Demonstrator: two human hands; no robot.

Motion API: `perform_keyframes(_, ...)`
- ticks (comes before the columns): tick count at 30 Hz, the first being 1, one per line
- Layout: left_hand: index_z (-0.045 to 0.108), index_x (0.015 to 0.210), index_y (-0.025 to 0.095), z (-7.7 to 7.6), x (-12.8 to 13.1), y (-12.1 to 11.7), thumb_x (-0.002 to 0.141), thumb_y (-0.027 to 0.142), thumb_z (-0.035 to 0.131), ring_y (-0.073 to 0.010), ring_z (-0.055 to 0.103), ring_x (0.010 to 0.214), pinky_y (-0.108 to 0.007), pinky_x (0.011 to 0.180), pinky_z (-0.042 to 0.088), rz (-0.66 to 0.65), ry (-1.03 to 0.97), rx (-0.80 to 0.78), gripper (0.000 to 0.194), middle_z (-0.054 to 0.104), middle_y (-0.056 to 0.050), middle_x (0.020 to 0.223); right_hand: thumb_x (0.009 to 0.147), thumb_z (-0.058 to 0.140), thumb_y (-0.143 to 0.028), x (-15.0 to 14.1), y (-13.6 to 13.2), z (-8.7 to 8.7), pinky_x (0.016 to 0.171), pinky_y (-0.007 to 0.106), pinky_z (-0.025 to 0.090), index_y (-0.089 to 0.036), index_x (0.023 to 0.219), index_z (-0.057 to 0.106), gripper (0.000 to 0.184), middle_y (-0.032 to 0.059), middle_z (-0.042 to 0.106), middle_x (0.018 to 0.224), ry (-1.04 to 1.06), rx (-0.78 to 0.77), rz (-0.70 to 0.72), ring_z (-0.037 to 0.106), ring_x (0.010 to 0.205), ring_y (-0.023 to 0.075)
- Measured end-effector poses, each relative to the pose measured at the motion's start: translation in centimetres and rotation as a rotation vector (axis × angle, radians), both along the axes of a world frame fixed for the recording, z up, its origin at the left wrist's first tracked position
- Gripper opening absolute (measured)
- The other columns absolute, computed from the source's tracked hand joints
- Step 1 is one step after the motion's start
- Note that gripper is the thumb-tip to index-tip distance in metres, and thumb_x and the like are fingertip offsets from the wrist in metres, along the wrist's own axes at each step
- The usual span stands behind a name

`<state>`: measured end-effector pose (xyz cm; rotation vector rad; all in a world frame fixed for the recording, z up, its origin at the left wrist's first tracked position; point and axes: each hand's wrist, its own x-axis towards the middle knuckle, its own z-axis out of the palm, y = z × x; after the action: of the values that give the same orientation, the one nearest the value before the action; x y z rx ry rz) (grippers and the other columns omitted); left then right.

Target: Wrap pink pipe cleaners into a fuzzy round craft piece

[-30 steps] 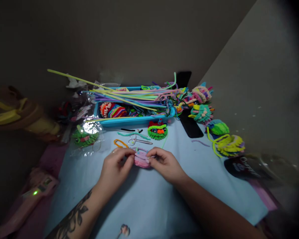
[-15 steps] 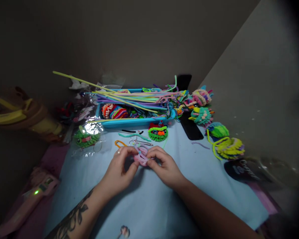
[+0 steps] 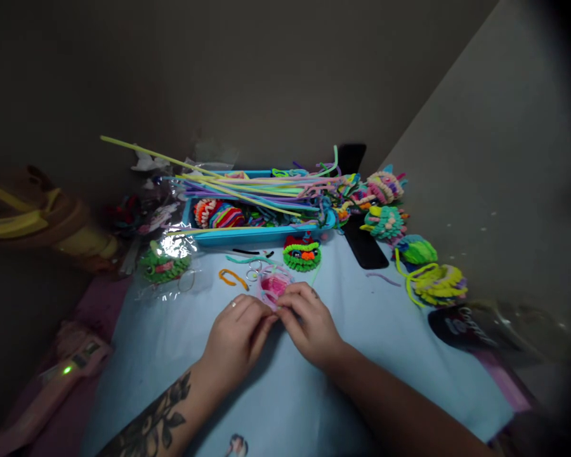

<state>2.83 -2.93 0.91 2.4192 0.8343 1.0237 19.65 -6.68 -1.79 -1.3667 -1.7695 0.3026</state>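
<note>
Centrally, one pink fuzzy-stem piece [image 3: 275, 285], hollow, its six-o'clock edge sits pinched in the grip of left hand [image 3: 240, 331] and right hand [image 3: 313, 329], orange strand [image 3: 238, 277] at nine o'clock, green-and-red figure [image 3: 301, 256] at one, blue tray [image 3: 257, 237] at twelve, blue-covered worktop [image 3: 400, 324] beneath.

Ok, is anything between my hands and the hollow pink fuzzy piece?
Nothing visible. Your left hand and right hand pinch the hollow pink fuzzy piece at its near edge; the silver metal scissors show just left of it.

L hand [image 3: 236, 333] pinching | R hand [image 3: 311, 325] pinching | hands v. close
</note>
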Motion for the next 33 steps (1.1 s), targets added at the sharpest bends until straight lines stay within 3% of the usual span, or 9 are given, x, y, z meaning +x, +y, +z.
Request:
perform_keyframes(4,0.054,0.086,0.02,0.4,-0.7,-0.2,0.09,0.014,0.05,-0.0143,0.058,0.07,-0.027,0.066,0.049,-0.087,-0.155,0.032,0.008,0.062,-0.003,0.072,0.087,0.055,-0.018,0.6,0.3,-0.1,0.075,0.035,0.048,-0.021,0.091,0.064,0.011,0.006,0.061,0.088,0.003,0.027,-0.065,0.058,0.085,0.0195)
perform_keyframes(7,0.055,0.1,0.02,0.3,-1.3,-0.3,0.097,0.035,0.037,-0.0161,0.062,0.079,-0.028,0.071,0.052,-0.157,-0.257,-0.094,0.024,0.065,-0.007,0.081,0.087,0.055,-0.018,1.0,0.5,0.0,0.074,0.034,0.049,-0.021,0.09,0.064,0.01,0.0061,0.06,0.088,0.062,0.019,-0.074,0.058,0.085,0.0191)
perform_keyframes(9,0.055,0.104,0.019,0.0,-1.4,-0.2,0.098,0.042,0.03,-0.016,0.063,0.078,-0.028,0.07,0.053,-0.037,-0.327,-0.217,0.035,0.065,-0.007,0.084,0.087,0.055,-0.018,1.0,0.5,0.0,0.074,0.034,0.05,-0.021,0.09,0.064,0.01,0.0058,0.06,0.088,0.095,0.017,-0.07,0.059,0.085,0.0186)
perform_keyframes(12,0.061,0.088,0.018,-0.3,-0.9,0.4,0.092,0.031,0.051,-0.0142,0.061,0.071,-0.025,0.063,0.05,0.191,-0.242,-0.267,0.017,0.064,-0.005,0.08,0.087,0.056,-0.019,0.8,0.4,0.1,0.075,0.033,0.05,-0.022,0.09,0.064,0.009,0.0055,0.06,0.088,0.092,0.047,-0.063,0.059,0.086,0.0184)
perform_keyframes(14,0.064,0.09,0.017,-0.4,-0.4,0.8,0.083,0.031,0.064,-0.0141,0.06,0.07,-0.025,0.06,0.049,0.216,-0.169,-0.302,0.016,0.065,-0.005,0.086,0.087,0.057,-0.018,0.6,0.3,0.1,0.075,0.033,0.05,-0.022,0.09,0.064,0.009,0.0053,0.06,0.087,0.069,0.082,-0.056,0.058,0.085,0.0182)
perform_keyframes(17,0.065,0.094,0.018,-0.6,0.1,1.0,0.076,0.035,0.071,-0.0139,0.06,0.069,-0.024,0.057,0.049,0.23,-0.141,-0.369,0.025,0.064,-0.005,0.087,0.087,0.057,-0.018,0.3,0.0,0.1,0.075,0.034,0.049,-0.022,0.089,0.065,0.008,0.0051,0.06,0.084,0.006,0.123,-0.053,0.058,0.084,0.0186)
perform_keyframes(24,0.065,0.083,0.017,-0.6,0.1,1.1,0.075,0.03,0.069,-0.0125,0.059,0.065,-0.022,0.053,0.048,0.293,-0.21,-0.464,0.016,0.063,-0.003,0.079,0.087,0.057,-0.018,0.0,-0.3,0.2,0.074,0.034,0.048,-0.021,0.09,0.065,0.008,0.0044,0.06,0.08,-0.022,0.159,-0.029,0.056,0.079,0.0176)
perform_keyframes(33,0.073,0.075,0.018,-0.5,0.1,0.9,0.074,0.027,0.071,-0.0117,0.059,0.06,-0.021,0.051,0.047,0.299,-0.305,-0.387,0.008,0.065,-0.002,0.07,0.087,0.058,-0.016,-0.1,-0.2,0.2,0.073,0.037,0.046,-0.021,0.089,0.063,0.008,0.0045,0.06,0.08,-0.047,0.204,0.025,0.055,0.075,0.0178)
